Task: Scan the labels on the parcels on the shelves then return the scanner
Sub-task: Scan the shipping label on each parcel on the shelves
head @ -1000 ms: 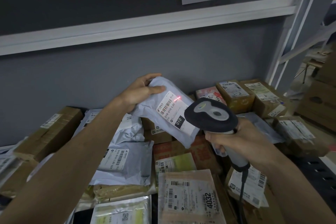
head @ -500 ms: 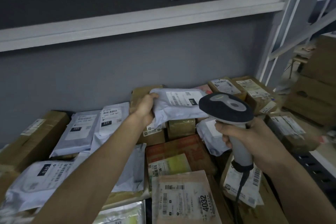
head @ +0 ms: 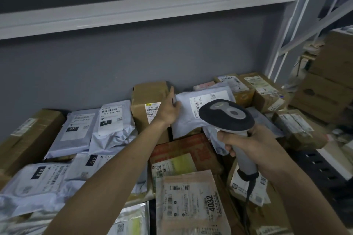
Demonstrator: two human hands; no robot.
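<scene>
Scanner [head: 228, 115] gripped by handle in right hand [head: 248, 145] — head tilted forward over parcels, cable hanging below fist. Left hand [head: 169, 108] stretched to back of shelf, fingers straight, resting on edge of grey mailer [head: 193, 118] beside cardboard box [head: 149, 99]. Mailer label partly hidden by scanner head; small print on labels unreadable.

mailer [head: 193, 118] leans against the back wall [head: 95, 74], right of a box [head: 149, 99], behind the scanner [head: 227, 115].
</scene>
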